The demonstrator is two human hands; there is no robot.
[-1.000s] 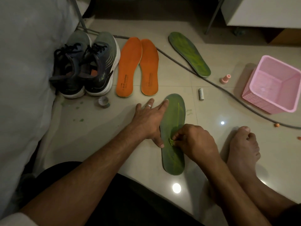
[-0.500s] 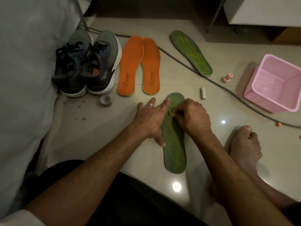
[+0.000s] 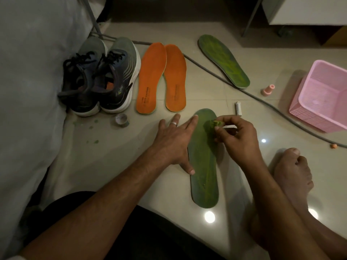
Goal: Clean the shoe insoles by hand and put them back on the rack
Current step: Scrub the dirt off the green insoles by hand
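Note:
A green insole lies flat on the tiled floor in front of me. My left hand rests on the floor with straight fingers, its index finger and thumb touching the insole's left edge. My right hand hovers over the insole's toe end and pinches a small green wad of rubbed-off residue. A second green insole lies farther back. Two orange insoles lie side by side behind my left hand.
A pair of dark running shoes stands at the left by a white cloth. A pink basket sits at the right, with a pink cap, a battery and a grey cable nearby. My bare foot rests at the right.
My right hand slid up the insole from its middle to the toe end, then lifted off with the green wad pinched in its fingers. My left hand stayed in place.

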